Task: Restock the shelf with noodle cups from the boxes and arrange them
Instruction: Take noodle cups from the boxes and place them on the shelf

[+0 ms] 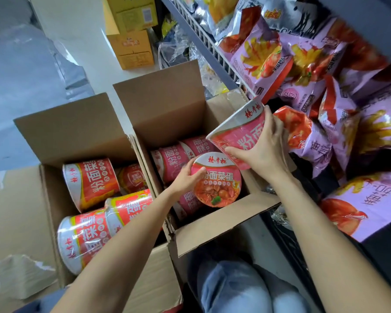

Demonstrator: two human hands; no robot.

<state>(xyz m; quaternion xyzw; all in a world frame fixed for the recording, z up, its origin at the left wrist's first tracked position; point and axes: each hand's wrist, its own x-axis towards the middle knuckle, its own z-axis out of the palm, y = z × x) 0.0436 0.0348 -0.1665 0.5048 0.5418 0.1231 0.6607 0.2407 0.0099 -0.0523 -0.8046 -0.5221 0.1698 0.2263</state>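
Note:
Two open cardboard boxes stand on the floor. The right box (pixel 167 98) holds pink noodle cups lying on their sides (pixel 174 162). My left hand (pixel 186 177) grips one pink noodle cup (pixel 217 185) by its rim, lid facing up, over this box. My right hand (pixel 263 146) holds a second pink noodle cup (pixel 242 129) tilted on its side, above the box's right edge and close to the shelf. The left box (pixel 77 127) holds several red and yellow noodle cups (pixel 92 182).
A wire-fronted shelf (pixel 203 35) on the right is full of purple and red snack bags (pixel 264 62). Yellow cartons (pixel 131 49) are stacked on the floor at the back. A flat cardboard sheet (pixel 14 213) lies at the left. My knees (pixel 235 290) are below the boxes.

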